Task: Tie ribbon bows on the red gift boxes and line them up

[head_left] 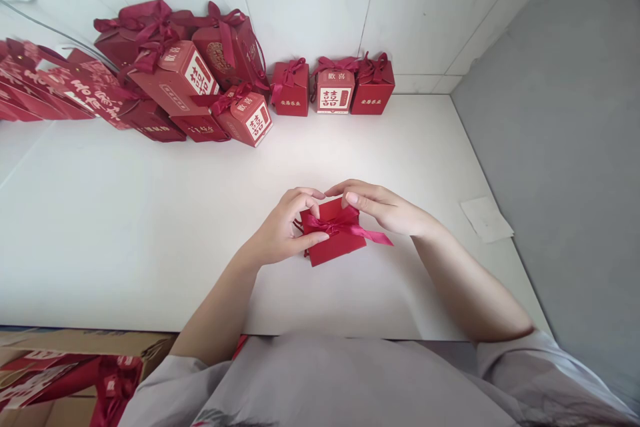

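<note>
A small red gift box [337, 251] lies on the white table, turned slightly, with a glossy dark-pink ribbon bow [337, 224] across it. One ribbon tail [377, 237] sticks out to the right. From the left, my left hand [285, 227] closes on the bow, its thumb on the knot side and its index finger curled at the left loop. My right hand [385, 207] arches over the box's far right corner. Its thumb and index finger pinch at the right loop, while the other fingers stretch along the far edge. A dark cord shows at the box's left side.
Finished-looking red boxes with bows stand along the tiled wall, including a white-labelled box [335, 95] and a pile at left [170, 80]. Flat red bags [60, 83] lean farther left. A paper [486, 219] lies at right. An open carton [155, 347] is at lower left.
</note>
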### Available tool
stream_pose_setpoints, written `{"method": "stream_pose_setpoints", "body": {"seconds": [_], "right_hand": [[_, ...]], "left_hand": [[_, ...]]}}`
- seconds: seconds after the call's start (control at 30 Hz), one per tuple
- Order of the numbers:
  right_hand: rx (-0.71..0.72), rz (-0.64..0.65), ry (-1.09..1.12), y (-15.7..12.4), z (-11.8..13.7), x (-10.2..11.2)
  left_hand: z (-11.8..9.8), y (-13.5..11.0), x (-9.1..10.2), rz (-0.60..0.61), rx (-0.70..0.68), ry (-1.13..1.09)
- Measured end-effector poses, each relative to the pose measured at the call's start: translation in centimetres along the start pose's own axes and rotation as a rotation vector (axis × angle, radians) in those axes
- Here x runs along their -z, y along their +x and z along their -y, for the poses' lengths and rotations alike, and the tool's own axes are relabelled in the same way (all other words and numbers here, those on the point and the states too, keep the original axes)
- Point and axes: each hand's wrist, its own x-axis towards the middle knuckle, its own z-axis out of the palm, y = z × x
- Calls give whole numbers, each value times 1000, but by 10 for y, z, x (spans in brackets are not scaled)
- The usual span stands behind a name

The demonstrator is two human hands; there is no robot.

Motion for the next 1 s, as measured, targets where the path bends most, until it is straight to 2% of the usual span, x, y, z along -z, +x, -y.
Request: {"method": "stream_pose_setpoints", "body": {"seconds": [0.13, 0.33, 0.63, 0.73, 0.83, 1.0], "right_hand": [[-12, 24, -5, 0, -1, 0], [5, 42, -27, -1, -1, 0], [50, 39, -8, -1, -4, 0], [43, 54, -6, -1, -4, 2], [36, 69, -13, -2, -5, 4], [63, 67, -37, -1, -5, 4]], "left_hand": [[-2, 0, 2, 27, 28, 15], [-4, 0, 5, -20, 68, 119], [-1, 0, 7, 84, 59, -63], [0, 1, 4, 38, 38, -112], [2, 2, 1, -63, 39, -125], [2, 0, 1, -123, 10, -18]]}}
